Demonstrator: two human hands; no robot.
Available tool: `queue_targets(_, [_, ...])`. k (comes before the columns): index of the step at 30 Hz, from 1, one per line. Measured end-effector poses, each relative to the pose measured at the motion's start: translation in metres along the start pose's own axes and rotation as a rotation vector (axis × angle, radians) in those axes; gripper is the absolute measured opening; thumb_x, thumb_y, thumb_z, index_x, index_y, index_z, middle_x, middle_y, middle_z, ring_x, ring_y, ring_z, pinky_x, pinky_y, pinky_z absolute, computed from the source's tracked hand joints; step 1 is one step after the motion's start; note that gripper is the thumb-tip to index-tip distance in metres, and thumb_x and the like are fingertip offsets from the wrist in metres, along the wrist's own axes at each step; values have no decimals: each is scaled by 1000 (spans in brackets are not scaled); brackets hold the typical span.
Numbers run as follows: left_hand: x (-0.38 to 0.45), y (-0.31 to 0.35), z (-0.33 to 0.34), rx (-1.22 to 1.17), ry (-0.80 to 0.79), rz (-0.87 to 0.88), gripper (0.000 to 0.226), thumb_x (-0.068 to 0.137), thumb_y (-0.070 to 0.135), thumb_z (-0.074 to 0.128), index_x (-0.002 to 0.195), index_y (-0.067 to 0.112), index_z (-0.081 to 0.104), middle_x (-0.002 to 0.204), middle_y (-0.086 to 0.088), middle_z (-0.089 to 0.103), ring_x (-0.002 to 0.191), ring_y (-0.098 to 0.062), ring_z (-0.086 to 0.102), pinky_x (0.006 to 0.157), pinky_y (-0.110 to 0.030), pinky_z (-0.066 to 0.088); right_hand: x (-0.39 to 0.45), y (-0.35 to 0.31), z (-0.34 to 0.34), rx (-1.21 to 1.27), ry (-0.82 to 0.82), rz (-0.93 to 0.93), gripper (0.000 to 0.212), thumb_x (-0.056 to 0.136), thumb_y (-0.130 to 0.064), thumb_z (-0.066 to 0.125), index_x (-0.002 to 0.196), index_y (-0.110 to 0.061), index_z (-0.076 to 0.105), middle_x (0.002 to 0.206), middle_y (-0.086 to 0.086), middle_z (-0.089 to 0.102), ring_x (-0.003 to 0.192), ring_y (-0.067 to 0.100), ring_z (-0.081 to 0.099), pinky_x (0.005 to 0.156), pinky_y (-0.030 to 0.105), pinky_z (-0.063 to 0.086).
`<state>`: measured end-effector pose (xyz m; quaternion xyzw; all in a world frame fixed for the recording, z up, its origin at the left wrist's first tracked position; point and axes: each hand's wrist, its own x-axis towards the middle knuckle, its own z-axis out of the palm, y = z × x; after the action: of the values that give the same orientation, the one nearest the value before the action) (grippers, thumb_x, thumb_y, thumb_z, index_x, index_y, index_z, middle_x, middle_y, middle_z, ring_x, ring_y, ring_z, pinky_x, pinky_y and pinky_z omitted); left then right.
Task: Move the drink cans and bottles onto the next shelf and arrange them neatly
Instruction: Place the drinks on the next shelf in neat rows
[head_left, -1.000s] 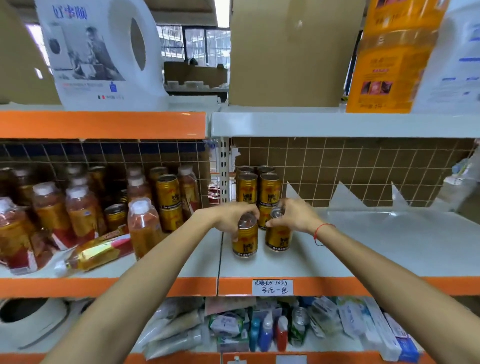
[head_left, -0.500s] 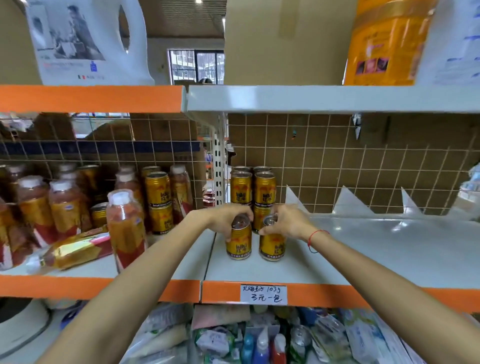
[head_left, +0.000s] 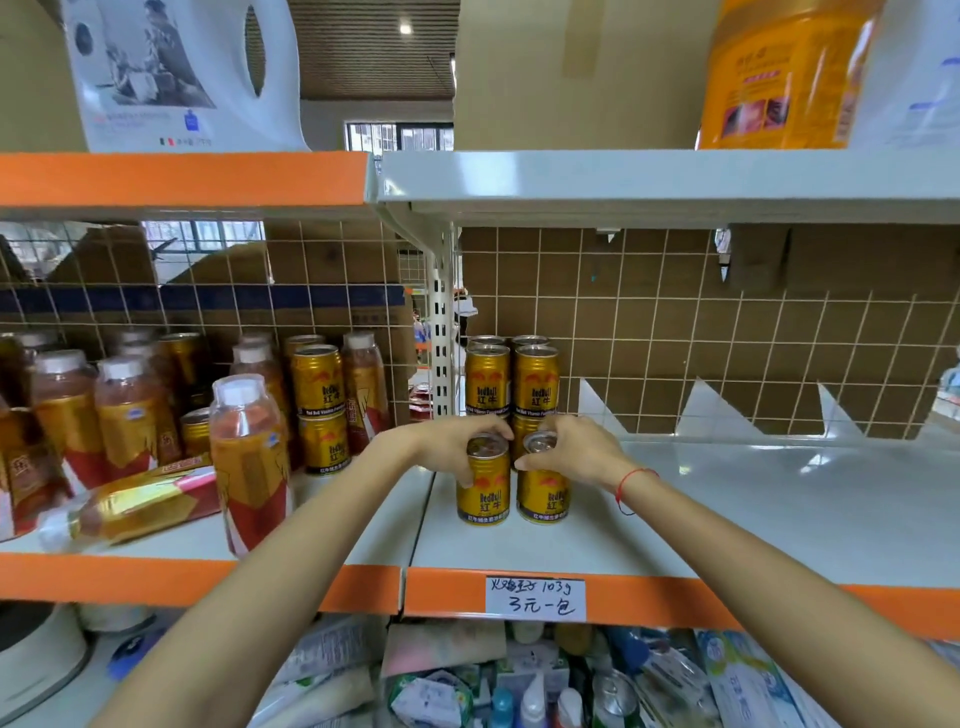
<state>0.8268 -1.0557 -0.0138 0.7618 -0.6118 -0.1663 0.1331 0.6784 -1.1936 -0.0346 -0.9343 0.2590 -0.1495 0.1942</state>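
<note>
Cans of gold energy drink are the items in hand: two front cans, the left can (head_left: 483, 486) and the right can (head_left: 543, 488), stand upright side by side on the grey right-hand shelf (head_left: 727, 519), directly in front of a stacked block of cans (head_left: 511, 382) at that shelf's left rear corner. Left hand (head_left: 457, 441) grips the left can near its top, fingers curled round the rim and upper wall. Right hand (head_left: 574, 447) grips the right can likewise, fingers curled over its lid edge. Both cans appear seated on the shelf surface, labels facing forward. Judgement: the placing step is in hand, with alignment against the block close to complete. Outstanding stock remains on the orange-edged left shelf (head_left: 156, 577): a two-high can stack (head_left: 318, 408), several upright bottles including a front bottle (head_left: 249, 462), and one fallen bottle (head_left: 135, 506) lying on its side. Next move calls for releasing both cans without nudging them, then reaching left for further stock.
</note>
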Motion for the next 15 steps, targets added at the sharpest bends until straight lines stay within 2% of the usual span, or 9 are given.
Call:
queue_targets(2, [-2, -1, 9, -76, 45, -6, 83, 74, 8, 76, 141, 28, 33, 140, 6, 39, 128, -14, 40, 105, -35, 41, -3, 1, 3, 82, -18, -15, 50, 73, -48, 74, 111, -22, 56, 110, -2, 64, 100, 19, 61, 87, 39, 53])
queue_targets(4, [-5, 0, 22, -159, 158, -14, 87, 72, 14, 81, 143, 24, 31, 139, 5, 40, 126, -11, 41, 104, -30, 40, -7, 4, 7, 196, -40, -59, 56, 71, -35, 79, 117, -23, 51, 115, -1, 61, 106, 20, 59, 93, 38, 50])
queue_targets(7, [-7, 5, 44, -279, 427, -22, 88, 65, 17, 86, 137, 19, 36, 133, -1, 48, 120, -16, 50, 99, -33, 46, -16, 9, 15, 356, -42, -105, 85, 63, -13, 85, 132, -22, 36, 122, 0, 53, 112, 19, 54, 99, 37, 45])
queue_targets(9, [-6, 8, 55, -353, 594, -52, 81, 63, 19, 87, 129, 20, 38, 123, 0, 52, 112, -16, 54, 93, -33, 48, -21, 12, 20, 427, -35, -26, 102, 64, -6, 84, 142, -16, 19, 127, 1, 48, 117, 20, 51, 99, 34, 43])
queue_targets(10, [-5, 9, 59, -391, 646, -71, 77, 63, 21, 87, 123, 22, 38, 117, 3, 53, 108, -14, 56, 90, -31, 48, -22, 15, 23, 439, -29, 20, 103, 66, -6, 83, 142, -14, 15, 130, 4, 47, 119, 22, 51, 99, 35, 43])
queue_targets(12, [-4, 8, 65, -441, 660, -147, 79, 62, 27, 88, 119, 23, 34, 117, 3, 53, 106, -13, 55, 88, -29, 47, -23, 21, 27, 403, -47, 101, 92, 68, -11, 83, 137, -9, 22, 132, 8, 50, 119, 24, 52, 97, 34, 44])
queue_targets(15, [-2, -1, 73, -436, 574, -269, 97, 57, 35, 90, 129, 18, 27, 127, -1, 48, 114, -18, 52, 93, -33, 46, -27, 26, 30, 317, -103, 171, 77, 69, -18, 83, 126, -8, 32, 126, 11, 54, 114, 25, 53, 87, 29, 45])
